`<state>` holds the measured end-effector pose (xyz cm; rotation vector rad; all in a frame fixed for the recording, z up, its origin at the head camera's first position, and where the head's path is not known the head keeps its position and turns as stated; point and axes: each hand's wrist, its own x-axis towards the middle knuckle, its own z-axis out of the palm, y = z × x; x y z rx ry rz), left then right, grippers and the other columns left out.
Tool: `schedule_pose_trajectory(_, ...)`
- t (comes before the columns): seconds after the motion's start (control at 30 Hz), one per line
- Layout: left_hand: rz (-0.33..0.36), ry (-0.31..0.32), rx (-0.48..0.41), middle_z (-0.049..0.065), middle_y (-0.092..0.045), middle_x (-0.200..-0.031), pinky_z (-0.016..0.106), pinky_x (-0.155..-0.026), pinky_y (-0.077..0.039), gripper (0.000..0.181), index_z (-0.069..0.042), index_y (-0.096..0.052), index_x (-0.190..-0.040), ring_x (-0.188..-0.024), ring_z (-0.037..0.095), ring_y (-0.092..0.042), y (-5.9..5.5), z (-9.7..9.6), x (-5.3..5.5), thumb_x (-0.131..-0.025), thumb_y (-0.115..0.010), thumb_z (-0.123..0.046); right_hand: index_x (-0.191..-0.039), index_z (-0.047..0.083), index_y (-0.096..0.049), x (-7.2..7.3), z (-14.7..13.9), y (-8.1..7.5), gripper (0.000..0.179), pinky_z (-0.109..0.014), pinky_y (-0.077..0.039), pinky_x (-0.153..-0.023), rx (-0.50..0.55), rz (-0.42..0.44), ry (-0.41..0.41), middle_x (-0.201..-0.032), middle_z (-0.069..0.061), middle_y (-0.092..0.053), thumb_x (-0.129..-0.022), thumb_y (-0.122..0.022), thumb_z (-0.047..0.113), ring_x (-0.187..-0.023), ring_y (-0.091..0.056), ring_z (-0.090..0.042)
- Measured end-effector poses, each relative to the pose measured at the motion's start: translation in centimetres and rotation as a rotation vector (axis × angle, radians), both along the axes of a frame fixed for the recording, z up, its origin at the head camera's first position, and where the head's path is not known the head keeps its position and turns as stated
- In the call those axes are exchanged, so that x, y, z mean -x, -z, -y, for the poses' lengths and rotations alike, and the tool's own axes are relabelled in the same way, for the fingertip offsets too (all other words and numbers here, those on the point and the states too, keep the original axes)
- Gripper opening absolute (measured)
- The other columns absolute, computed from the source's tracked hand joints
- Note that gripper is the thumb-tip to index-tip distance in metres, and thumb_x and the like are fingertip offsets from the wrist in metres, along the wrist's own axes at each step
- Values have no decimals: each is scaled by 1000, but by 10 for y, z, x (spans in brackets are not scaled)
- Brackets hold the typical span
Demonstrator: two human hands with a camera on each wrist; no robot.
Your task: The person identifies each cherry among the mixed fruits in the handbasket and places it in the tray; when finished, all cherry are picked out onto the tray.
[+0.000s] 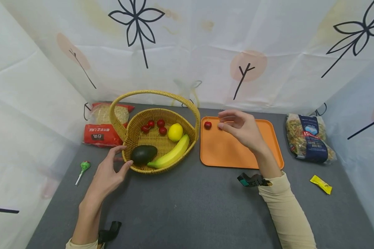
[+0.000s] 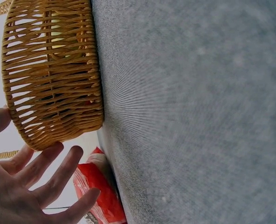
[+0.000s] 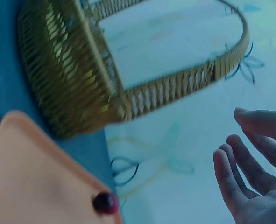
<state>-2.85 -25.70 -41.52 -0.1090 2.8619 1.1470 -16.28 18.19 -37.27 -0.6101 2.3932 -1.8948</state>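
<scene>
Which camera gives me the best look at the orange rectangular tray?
The head view: the orange rectangular tray appears nearly whole, with the right hand covering some. The right wrist view catches only part, with one round red cherry; the left wrist view misses it.

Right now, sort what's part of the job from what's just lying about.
Job, apparently:
left hand, touching basket
right hand, over tray
cherries
lemon
banana
avocado

Lying about:
red bag
pasta bag
lollipop
yellow sweet

The right grip [image 1: 241, 129] partly hides a cherry [image 1: 220, 128]; the left wrist view crops the basket [image 2: 53, 74].
</scene>
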Motion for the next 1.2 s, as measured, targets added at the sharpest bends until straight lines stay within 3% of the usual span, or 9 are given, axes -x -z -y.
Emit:
schedule_pose_trajectory(0.23, 4, -2, 0, 25, -51, -160, 79, -111, -42, 68, -12, -37, -163, -138, 48, -59, 0, 0, 0, -107, -68, -35, -126, -5, -72, -27, 25, -20, 32, -25, -63, -94, 72, -92, -129, -119, 4, -77, -94, -77, -8, -106, -75, -14)
schedule_pose_trajectory(0.4, 9, -2, 1, 25, -51, -160, 79, -111, -42, 68, -11, -37, -163, -139, 48, -59, -1, 0, 0, -107, -68, -34, -125, -5, -72, -38, 48, -24, 32, -30, -63, -98, 96, -96, -237, -120, -6, -76, -94, -76, -8, -107, -75, -15)
schedule_pose_trajectory(0.57, 14, -4, 1, 25, -51, -160, 79, -112, -42, 68, -12, -37, -163, -139, 48, -59, 0, 0, 0, -107, -68, -35, -127, 0, -72, -40, 78, -21, 31, -33, -63, -100, 59, -60, -319, -121, -14, -75, -97, -77, -1, -110, -74, -22)
schedule_pose_trajectory(0.77, 12, -2, 0, 25, -51, -161, 80, -112, -41, 69, -12, -36, -163, -139, 47, -59, 0, 0, 0, -107, -68, -36, -129, 3, -71, -30, 119, -11, 32, -46, -60, -109, 8, -13, -380, -127, -14, -74, -98, -77, 5, -121, -73, -37)
schedule_pose_trajectory(0.9, 11, 0, 1, 24, -50, -162, 80, -112, -41, 69, -12, -36, -164, -139, 47, -59, 0, 0, 0, -108, -67, -37, -128, 5, -72, -16, 146, -3, 31, -49, -56, -115, -37, 4, -369, -129, -13, -74, -98, -78, 10, -125, -71, -36)
schedule_pose_trajectory(1.2, 24, -3, 1, 24, -49, -163, 79, -112, -42, 69, -13, -35, -164, -140, 48, -58, 0, 0, 1, -108, -67, -36, -135, 7, -71, 17, 195, 11, 34, -46, -56, -113, -162, 116, -319, -141, -16, -70, -104, -74, 21, -131, -68, -35)
